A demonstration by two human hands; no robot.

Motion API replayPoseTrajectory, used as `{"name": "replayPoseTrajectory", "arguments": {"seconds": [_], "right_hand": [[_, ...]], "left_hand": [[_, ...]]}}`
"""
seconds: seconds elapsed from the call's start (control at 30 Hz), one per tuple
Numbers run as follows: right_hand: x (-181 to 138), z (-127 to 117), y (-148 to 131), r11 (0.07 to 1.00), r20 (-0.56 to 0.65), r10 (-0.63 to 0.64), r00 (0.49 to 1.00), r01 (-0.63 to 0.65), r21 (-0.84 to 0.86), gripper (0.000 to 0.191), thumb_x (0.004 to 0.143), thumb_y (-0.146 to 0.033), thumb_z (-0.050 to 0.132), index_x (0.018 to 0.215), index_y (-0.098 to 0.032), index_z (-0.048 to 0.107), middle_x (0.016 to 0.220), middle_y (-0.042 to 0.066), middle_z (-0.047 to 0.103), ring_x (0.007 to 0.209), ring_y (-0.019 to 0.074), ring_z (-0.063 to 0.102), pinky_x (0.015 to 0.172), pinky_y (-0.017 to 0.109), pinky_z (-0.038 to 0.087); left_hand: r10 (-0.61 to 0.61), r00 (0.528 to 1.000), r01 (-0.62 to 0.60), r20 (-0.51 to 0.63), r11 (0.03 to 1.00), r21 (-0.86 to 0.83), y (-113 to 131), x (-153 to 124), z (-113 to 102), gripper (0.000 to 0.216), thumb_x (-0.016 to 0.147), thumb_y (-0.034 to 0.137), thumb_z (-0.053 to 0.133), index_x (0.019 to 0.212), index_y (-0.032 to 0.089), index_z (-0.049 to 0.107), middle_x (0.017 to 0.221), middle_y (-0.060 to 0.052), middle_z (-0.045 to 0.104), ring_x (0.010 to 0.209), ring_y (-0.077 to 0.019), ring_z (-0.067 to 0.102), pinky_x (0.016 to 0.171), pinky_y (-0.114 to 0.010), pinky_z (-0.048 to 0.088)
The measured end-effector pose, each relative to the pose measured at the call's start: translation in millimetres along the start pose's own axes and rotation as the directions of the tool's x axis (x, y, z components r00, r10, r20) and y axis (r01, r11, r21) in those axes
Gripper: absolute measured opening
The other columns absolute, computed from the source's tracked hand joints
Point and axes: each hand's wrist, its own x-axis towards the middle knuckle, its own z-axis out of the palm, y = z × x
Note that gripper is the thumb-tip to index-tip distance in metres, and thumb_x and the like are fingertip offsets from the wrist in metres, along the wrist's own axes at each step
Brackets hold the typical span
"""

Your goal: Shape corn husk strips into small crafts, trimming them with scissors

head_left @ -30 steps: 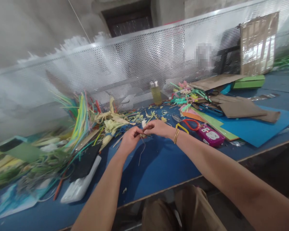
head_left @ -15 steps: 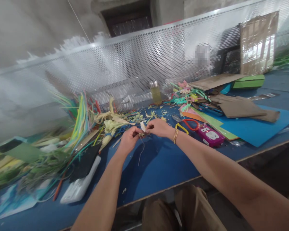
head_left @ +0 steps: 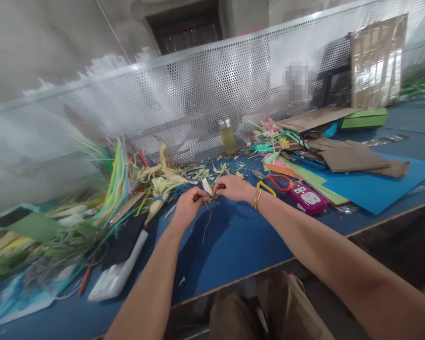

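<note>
Just above the blue tabletop [head_left: 248, 241], my left hand [head_left: 189, 205] pinches a small pale piece of dried husk [head_left: 207, 186] between thumb and fingertips. A thin string [head_left: 207, 229] dangles below it. From the other side my right hand [head_left: 233, 188], wrist in a gold bracelet [head_left: 258, 197], has its thumb and fingers pressed together at the husk's edge. What exactly the fingertips cover is too small to make out. Beyond the hands lie loose husk scraps [head_left: 201, 170] and a heap of pale husks [head_left: 166, 184].
To the right are red-and-yellow-handled scissors [head_left: 279, 183], a purple power socket [head_left: 309, 197], blue paper [head_left: 370, 198] and brown cardboard [head_left: 354, 156]. A bottle [head_left: 227, 137] stands by the perforated screen [head_left: 198, 89]. Colourful strips [head_left: 116, 174] and a white power strip [head_left: 118, 271] are left.
The pale husk now leans more to the left and shows more of its length above my fingers. Both hands stay nearly in place; the string still hangs.
</note>
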Motion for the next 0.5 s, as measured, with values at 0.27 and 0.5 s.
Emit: {"name": "replayPoseTrajectory", "arguments": {"seconds": [0.27,0.5], "right_hand": [[1.4,-11.5,3.2,0.981,-0.148,0.175,0.973,-0.185,-0.061,0.011,0.079,-0.019,0.054,0.072,-0.017,0.063,0.084,0.007,0.068,0.076,0.0162,0.058,0.063,0.025,0.035],[6.7,8.2,-4.4,0.508,0.108,0.394,0.913,-0.314,0.802,0.012,0.088,-0.021,0.044,0.078,-0.018,0.050,0.079,0.005,0.066,0.064,0.0119,0.059,0.055,0.022,0.041]], "left_hand": [[0.024,0.994,-0.012,-0.106,0.993,0.117,17.4,-3.1,-0.7,0.009,0.068,0.026,0.068,0.069,0.017,0.067,0.080,-0.005,0.070,0.074,-0.0178,0.062,0.070,-0.029,0.048],[0.177,0.983,-0.150,-0.049,0.927,0.344,13.2,-1.3,-5.0,0.007,0.071,0.023,0.063,0.066,0.018,0.062,0.078,-0.002,0.063,0.075,-0.0159,0.055,0.073,-0.028,0.041]]}}
